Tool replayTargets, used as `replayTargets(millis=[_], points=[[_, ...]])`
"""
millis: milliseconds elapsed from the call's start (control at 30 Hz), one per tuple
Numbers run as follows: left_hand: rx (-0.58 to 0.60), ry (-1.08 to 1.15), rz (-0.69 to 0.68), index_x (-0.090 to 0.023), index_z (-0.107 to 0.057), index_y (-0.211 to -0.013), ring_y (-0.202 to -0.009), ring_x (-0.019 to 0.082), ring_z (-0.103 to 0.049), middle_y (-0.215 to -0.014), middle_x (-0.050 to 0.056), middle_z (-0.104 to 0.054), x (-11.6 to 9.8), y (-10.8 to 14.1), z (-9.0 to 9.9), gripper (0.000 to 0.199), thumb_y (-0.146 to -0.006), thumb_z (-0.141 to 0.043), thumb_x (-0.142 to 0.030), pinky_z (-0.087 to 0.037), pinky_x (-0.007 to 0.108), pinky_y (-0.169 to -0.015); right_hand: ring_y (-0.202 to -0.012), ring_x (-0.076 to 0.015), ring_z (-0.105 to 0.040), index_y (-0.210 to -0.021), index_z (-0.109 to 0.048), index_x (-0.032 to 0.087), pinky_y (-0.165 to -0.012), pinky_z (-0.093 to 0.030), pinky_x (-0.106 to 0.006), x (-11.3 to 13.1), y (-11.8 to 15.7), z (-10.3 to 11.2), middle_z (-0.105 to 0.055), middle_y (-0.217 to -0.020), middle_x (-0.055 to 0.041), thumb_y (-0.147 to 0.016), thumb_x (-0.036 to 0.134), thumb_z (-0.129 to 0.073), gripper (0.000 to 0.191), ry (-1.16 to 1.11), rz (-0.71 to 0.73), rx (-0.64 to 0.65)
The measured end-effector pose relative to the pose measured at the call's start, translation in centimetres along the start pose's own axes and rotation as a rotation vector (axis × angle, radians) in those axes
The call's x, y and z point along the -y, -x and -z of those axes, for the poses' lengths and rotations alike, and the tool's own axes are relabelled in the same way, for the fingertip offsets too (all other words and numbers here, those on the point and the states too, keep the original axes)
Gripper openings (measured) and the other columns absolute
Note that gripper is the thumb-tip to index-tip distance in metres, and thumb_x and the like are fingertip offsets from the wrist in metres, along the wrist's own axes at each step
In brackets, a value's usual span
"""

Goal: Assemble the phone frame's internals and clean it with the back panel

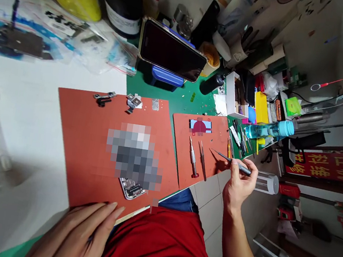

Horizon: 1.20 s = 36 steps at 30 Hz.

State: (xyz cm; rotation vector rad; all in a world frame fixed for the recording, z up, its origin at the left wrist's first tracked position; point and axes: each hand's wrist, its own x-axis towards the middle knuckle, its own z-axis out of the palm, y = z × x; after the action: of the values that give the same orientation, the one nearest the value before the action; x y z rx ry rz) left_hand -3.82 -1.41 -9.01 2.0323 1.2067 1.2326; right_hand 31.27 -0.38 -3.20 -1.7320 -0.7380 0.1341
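Observation:
My right hand (240,180) is closed round a dark thin screwdriver (239,166), whose fine tip points left over the smaller orange mat (179,134). My left hand (80,230) rests near the front edge of the larger orange mat (78,132); its fingers are close together, and whether they hold anything is hidden. Between the hands, nearer the left, an opened phone (132,190) lies on the larger mat, its upper part covered by a pixelated patch. A silver screwdriver (192,157) and tweezers (202,160) lie on the smaller mat.
A phone (172,50) leans on a blue stand (166,78) at the back. Small parts (134,102) sit along the larger mat's far edge. To the right are a blue bottle (267,130), a white box (235,96) and several tools. Plastic bags (96,50) lie back left.

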Motion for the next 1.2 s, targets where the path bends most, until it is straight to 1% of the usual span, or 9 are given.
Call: replayTargets(millis=[67,133,167,333,400,467,667,933,1200], points=[[-0.015,-0.066,-0.004,-0.018,-0.08,-0.118,-0.088,0.019,-0.075,-0.099,0.004,-0.083,-0.6,-0.4,-0.3,0.025,-0.097,-0.075,-0.005,-0.054,0.032,-0.093,-0.069,-0.0142,-0.076,-0.116,-0.06,0.022,-0.072,-0.064,-0.03,1.2,0.8,0.0,-0.078,-0.093,0.0013,-0.085,0.036,-0.091,0.046,-0.039,-0.022,0.033],[-0.091,-0.074,0.046,-0.018,-0.079,-0.112,-0.083,0.016,-0.074,-0.093,0.002,-0.081,-1.3,-1.0,-0.6,0.022,-0.096,-0.076,-0.003,-0.054,0.029,-0.088,-0.064,-0.015,-0.075,-0.114,-0.062,0.022,-0.065,-0.063,-0.03,2.8,2.2,-0.3,-0.078,-0.088,0.0018,-0.084,0.035,-0.092,0.045,-0.103,-0.084,0.108],[-0.096,-0.076,0.07,-0.018,-0.078,-0.112,-0.083,0.015,-0.074,-0.093,0.002,-0.081,-1.7,-1.2,-0.6,0.023,-0.095,-0.076,-0.002,-0.055,0.028,-0.089,-0.061,-0.0151,-0.074,-0.113,-0.063,0.022,-0.061,-0.062,-0.029,3.5,3.0,-0.6,-0.078,-0.086,0.002,-0.084,0.034,-0.092,0.043,-0.138,-0.132,0.16],[0.029,0.036,0.159,-0.017,-0.073,-0.12,-0.095,0.014,-0.076,-0.104,0.003,-0.08,-2.6,-1.8,-0.2,0.023,-0.1,-0.073,-0.007,-0.057,0.027,-0.096,-0.046,-0.0148,-0.068,-0.109,-0.067,0.021,-0.047,-0.056,-0.026,6.1,7.7,-2.2,-0.07,-0.069,0.0055,-0.087,0.033,-0.091,0.035,-0.188,-0.415,0.47],[0.051,0.079,0.19,-0.018,-0.071,-0.121,-0.097,0.014,-0.075,-0.105,0.002,-0.08,-2.5,-1.8,0.0,0.022,-0.101,-0.072,-0.009,-0.058,0.026,-0.096,-0.044,-0.0149,-0.067,-0.108,-0.067,0.021,-0.046,-0.055,-0.025,6.4,9.1,-2.9,-0.067,-0.065,0.0064,-0.087,0.035,-0.091,0.035,-0.176,-0.494,0.547],[0.049,0.123,0.21,-0.02,-0.071,-0.119,-0.095,0.013,-0.074,-0.103,0.001,-0.079,-2.4,-1.7,0.2,0.019,-0.102,-0.071,-0.012,-0.058,0.025,-0.093,-0.044,-0.0143,-0.066,-0.106,-0.067,0.021,-0.044,-0.053,-0.024,6.6,9.9,-3.5,-0.067,-0.064,0.0063,-0.087,0.036,-0.091,0.035,-0.157,-0.526,0.579],[0.044,0.179,0.231,-0.022,-0.069,-0.11,-0.086,0.011,-0.073,-0.096,-0.001,-0.078,-2.3,-1.9,0.4,0.01,-0.104,-0.069,-0.013,-0.058,0.025,-0.084,-0.045,-0.016,-0.067,-0.109,-0.065,0.021,-0.047,-0.056,-0.025,6.9,10.5,-4.2,-0.068,-0.059,0.0055,-0.09,0.037,-0.089,0.035,-0.133,-0.512,0.648],[0.004,0.222,0.22,-0.021,-0.07,-0.105,-0.083,0.012,-0.075,-0.092,-0.001,-0.079,-2.2,-2.2,0.6,0.017,-0.1,-0.069,-0.005,-0.061,0.025,-0.079,-0.047,-0.0174,-0.071,-0.11,-0.065,0.022,-0.05,-0.059,-0.028,6.8,10.7,-4.1,-0.071,-0.068,0.0058,-0.089,0.033,-0.09,0.035,-0.129,-0.447,0.639],[0.009,0.23,0.212,-0.02,-0.07,-0.104,-0.082,0.011,-0.074,-0.091,-0.001,-0.078,-2.2,-2.2,0.6,0.015,-0.1,-0.069,-0.005,-0.06,0.023,-0.08,-0.054,-0.0149,-0.071,-0.11,-0.065,0.022,-0.056,-0.062,-0.027,7.3,10.6,-3.5,-0.078,-0.079,0.0017,-0.088,0.023,-0.09,0.033,-0.115,-0.258,0.637]])
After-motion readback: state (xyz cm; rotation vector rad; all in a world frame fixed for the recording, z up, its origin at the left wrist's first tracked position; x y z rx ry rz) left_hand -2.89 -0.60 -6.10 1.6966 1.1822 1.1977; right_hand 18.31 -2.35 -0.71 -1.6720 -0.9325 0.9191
